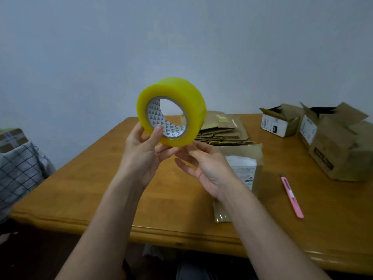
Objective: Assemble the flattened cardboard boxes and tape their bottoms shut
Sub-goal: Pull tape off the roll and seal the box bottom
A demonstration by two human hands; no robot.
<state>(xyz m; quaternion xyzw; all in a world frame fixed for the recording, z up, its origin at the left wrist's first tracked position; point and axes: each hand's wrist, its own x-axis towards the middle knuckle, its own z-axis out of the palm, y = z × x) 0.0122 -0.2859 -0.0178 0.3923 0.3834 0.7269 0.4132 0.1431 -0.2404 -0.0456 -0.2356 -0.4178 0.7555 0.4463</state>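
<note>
Tape roll (172, 111), lifted above the table (96, 168), is pinched through its core by the left hand (141, 154) while the right hand (203, 164), fingers relaxed, feels underneath, probably for the loose end.

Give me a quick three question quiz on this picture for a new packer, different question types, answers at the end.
1. True or false: the tape roll lies on the table.
2. Which hand has its thumb through the roll's core? A) left hand B) right hand
3. Fill in: the pink item on the table right of the hands is a ____.

Key
1. False; it is held up above the table.
2. A; the right hand's fingers touch the roll's underside.
3. Box cutter, lying right of the flat box.
</note>
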